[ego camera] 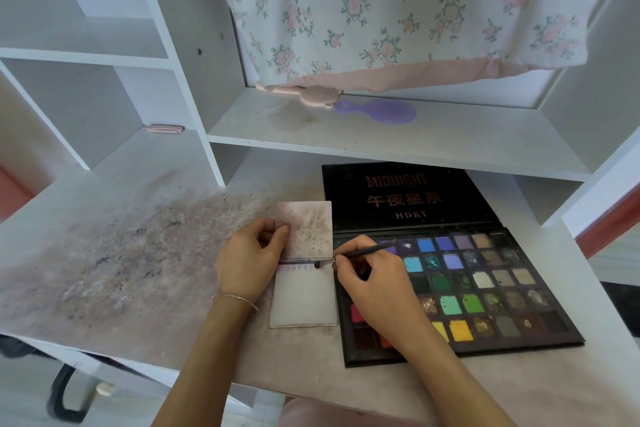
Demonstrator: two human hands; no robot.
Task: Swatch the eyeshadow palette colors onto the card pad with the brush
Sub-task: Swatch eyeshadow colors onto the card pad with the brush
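An open black eyeshadow palette (491,288) with several coloured pans lies on the desk at the right, its lid flat behind it. A small white card pad (304,302) lies to its left, with a row of pale purple swatches along the top of the page. Its stained cover (306,229) is flipped up. My left hand (251,260) pinches that cover's left edge with thumb and fingers. My right hand (367,274) grips a thin dark brush (349,256) over the palette's left side. The brush tip touches the pad's top right corner.
The white desk (138,253) is smeared with powder stains at the left. A shelf above holds a purple hairbrush (381,111) and a pink item (311,95). Floral fabric (398,10) hangs at the back. White shelf compartments (104,45) stand at the left.
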